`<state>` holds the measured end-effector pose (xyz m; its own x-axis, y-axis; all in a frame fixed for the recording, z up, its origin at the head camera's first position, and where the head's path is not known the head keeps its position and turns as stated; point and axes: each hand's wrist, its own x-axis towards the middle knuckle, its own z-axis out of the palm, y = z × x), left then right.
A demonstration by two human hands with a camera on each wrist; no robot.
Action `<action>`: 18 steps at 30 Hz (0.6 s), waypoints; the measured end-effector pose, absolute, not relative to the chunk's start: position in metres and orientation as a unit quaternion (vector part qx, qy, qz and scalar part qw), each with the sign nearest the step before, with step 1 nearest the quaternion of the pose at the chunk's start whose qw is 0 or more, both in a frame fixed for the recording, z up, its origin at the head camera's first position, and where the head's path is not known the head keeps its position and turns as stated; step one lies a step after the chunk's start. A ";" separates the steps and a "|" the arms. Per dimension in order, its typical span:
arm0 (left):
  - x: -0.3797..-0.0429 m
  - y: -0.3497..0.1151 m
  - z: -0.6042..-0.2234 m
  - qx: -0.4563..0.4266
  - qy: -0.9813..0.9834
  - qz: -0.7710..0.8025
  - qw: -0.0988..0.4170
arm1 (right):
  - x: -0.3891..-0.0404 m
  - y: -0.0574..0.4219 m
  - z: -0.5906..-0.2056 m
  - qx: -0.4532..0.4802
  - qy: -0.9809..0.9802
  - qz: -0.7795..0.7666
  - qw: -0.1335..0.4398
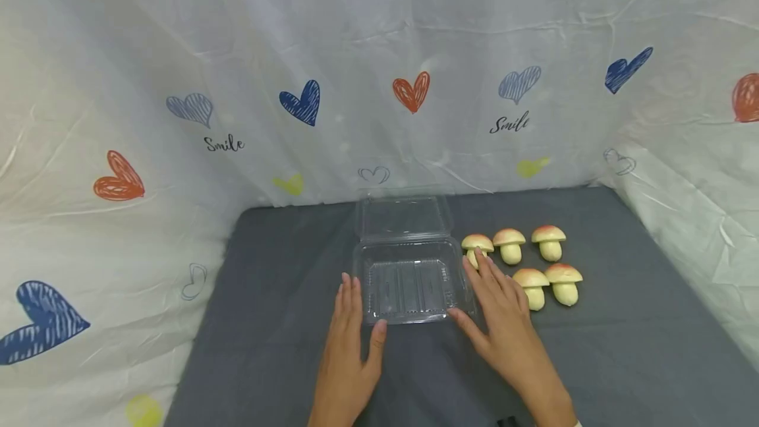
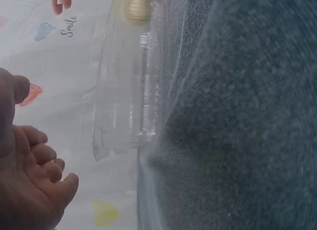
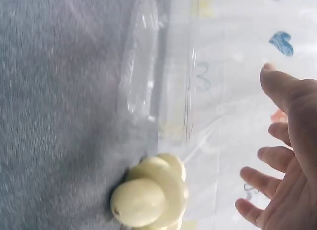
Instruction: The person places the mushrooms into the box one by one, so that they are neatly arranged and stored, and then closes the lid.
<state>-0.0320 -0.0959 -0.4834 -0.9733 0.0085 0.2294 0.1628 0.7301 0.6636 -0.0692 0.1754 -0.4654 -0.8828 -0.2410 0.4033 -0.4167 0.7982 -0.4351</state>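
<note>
A clear plastic clamshell box (image 1: 409, 282) stands open on the dark cloth, its lid (image 1: 405, 217) folded back toward the curtain. My left hand (image 1: 350, 348) hovers by the box's near left corner, fingers straight and holding nothing. At the box's right side my right hand (image 1: 504, 328) is spread, also holding nothing; whether it touches the box cannot be told. Several cream mushrooms with reddish caps lie to the right of the box. One mushroom (image 1: 476, 244) is partly behind the right fingertips, and another mushroom (image 1: 532, 285) is partly covered by that hand. The right wrist view shows mushrooms (image 3: 141, 202) below the hand.
A dark grey cloth (image 1: 284, 321) covers the table. White curtain (image 1: 356, 130) with printed hearts hangs behind and along both sides. Two mushrooms stand farther right, a back one (image 1: 549, 242) and a front one (image 1: 565, 282). A small black object (image 1: 508, 422) shows at the near edge.
</note>
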 end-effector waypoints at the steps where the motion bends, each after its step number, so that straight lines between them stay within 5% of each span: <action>1: -0.033 -0.096 -0.484 -0.043 -0.919 -0.378 0.102 | -0.070 0.178 -0.465 0.172 -0.932 0.270 0.168; 18: -0.052 -0.104 -0.503 0.025 -0.870 -0.489 0.062 | -0.083 0.234 -0.467 0.112 -0.925 0.311 0.190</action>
